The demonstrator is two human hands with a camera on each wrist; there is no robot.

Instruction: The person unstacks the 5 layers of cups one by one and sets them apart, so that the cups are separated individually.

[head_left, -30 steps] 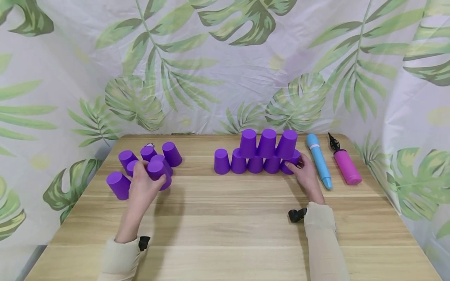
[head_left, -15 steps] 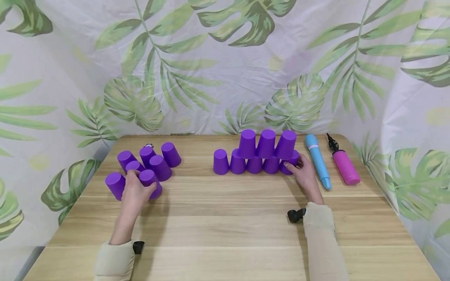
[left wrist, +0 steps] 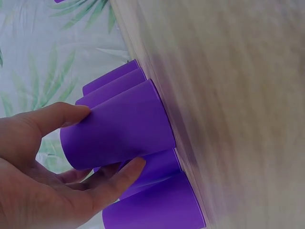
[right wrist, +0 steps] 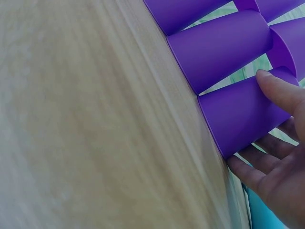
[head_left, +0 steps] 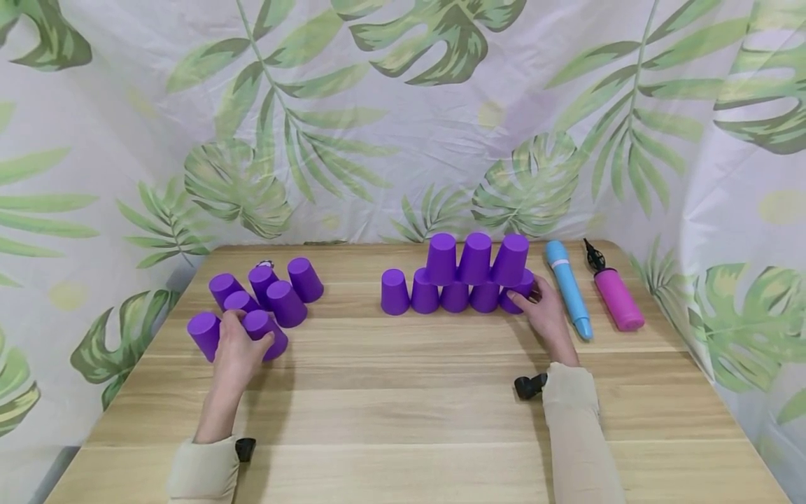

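Note:
On the left of the table, several upside-down purple cups stand in a cluster. My left hand [head_left: 238, 350] grips the front purple cup [head_left: 269, 337], thumb on one side and fingers on the other. The left wrist view shows that cup [left wrist: 119, 126] with its rim at the table top. Right of centre, a bottom row of purple cups carries three more cups [head_left: 477, 259] on top. My right hand [head_left: 546, 311] holds the row's rightmost cup [right wrist: 245, 112], its thumb on the near side. Some of the right fingers are hidden behind that cup in the head view.
A light blue tube-like pump [head_left: 569, 290] and a pink pump with a black nozzle [head_left: 618, 299] lie right of my right hand. The leftmost bottom-row cup [head_left: 394, 292] has nothing on top. A leaf-print curtain [head_left: 403, 126] hangs behind the wooden table [head_left: 403, 406].
My left hand has carried the purple cup left and down, and it now stands at the front of the left cluster. My right hand has stayed on its cup.

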